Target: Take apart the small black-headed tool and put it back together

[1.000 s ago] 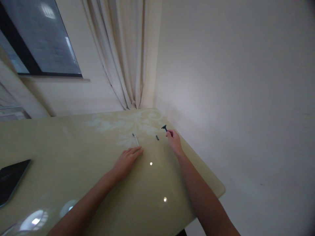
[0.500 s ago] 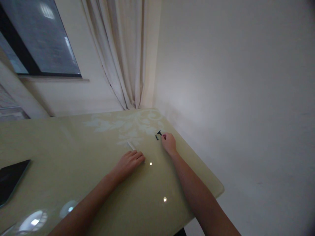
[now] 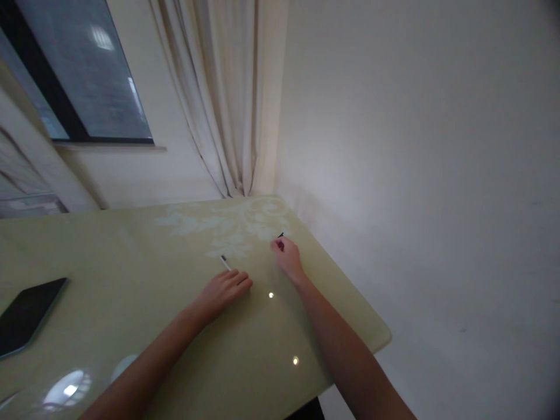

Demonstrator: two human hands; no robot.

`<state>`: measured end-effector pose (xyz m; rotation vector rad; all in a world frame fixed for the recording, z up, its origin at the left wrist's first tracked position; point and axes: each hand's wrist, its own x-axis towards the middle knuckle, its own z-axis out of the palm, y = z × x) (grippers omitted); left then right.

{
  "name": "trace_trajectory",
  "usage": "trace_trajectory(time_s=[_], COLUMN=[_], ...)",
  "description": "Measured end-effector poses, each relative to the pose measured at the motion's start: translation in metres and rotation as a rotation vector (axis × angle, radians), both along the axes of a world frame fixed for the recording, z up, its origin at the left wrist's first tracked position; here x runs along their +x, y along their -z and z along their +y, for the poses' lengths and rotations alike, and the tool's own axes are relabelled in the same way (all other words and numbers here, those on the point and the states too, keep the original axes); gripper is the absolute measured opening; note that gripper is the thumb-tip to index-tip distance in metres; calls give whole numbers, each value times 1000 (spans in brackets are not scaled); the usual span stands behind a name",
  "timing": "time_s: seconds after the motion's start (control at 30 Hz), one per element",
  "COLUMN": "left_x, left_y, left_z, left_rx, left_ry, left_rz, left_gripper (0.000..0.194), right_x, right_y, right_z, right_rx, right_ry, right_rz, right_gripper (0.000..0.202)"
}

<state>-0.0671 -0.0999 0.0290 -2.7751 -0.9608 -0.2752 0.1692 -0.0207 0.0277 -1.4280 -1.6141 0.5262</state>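
My left hand (image 3: 228,290) lies low over the table, its fingers curled down around a thin white stick (image 3: 226,264). A small black end (image 3: 223,257) tops that stick, which points away from me; its lower part is hidden under the fingers. Farther off and to the right, my right hand (image 3: 286,255) is closed in a pinch at the tabletop. Whatever the fingertips hold is too small and covered to make out. Just beyond the knuckles a small black piece (image 3: 280,235) shows, partly hidden by the hand.
The glossy pale-yellow table (image 3: 175,256) has a white floral pattern at its far corner. A dark flat tablet-like thing (image 3: 30,315) lies at the left. Along the right edge stands a bare wall (image 3: 394,175); a curtain (image 3: 227,99) hangs behind the far edge.
My right hand has moved a little left, over the small dark pieces. The black T-shaped piece seen in its fingers is now mostly covered. The stick's black end has come into sight.
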Motion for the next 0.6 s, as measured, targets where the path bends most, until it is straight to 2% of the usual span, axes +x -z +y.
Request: trace_trajectory(time_s=[0.13, 0.2, 0.3, 0.4, 0.47, 0.53, 0.6], left_x=[14, 26, 44, 57, 63, 67, 70], left_y=[-8, -16, -24, -23, -16, -8, -1], left_z=[-5, -6, -3, 7, 18, 33, 50], left_rx=[264, 377, 430, 366, 222, 60, -36], left_ry=[162, 259, 357, 397, 269, 7, -224], left_rz=[-89, -170, -245, -288, -387, -527, -605], left_gripper=[19, 19, 19, 22, 23, 21, 22], right_x=[-26, -32, -31, -19, -10, -1, 5], right_y=[-3, -5, -13, -22, -27, -31, -33], right_z=[-13, -19, -22, -17, -12, -8, -5], right_rx=[-320, -419, -491, -499, -456, -392, -338], right_ry=[-304, -382, -398, -356, -292, -223, -181], right_rz=[257, 443, 733, 953, 1035, 1101, 1160], right_gripper=[56, 58, 48, 38, 34, 30, 26])
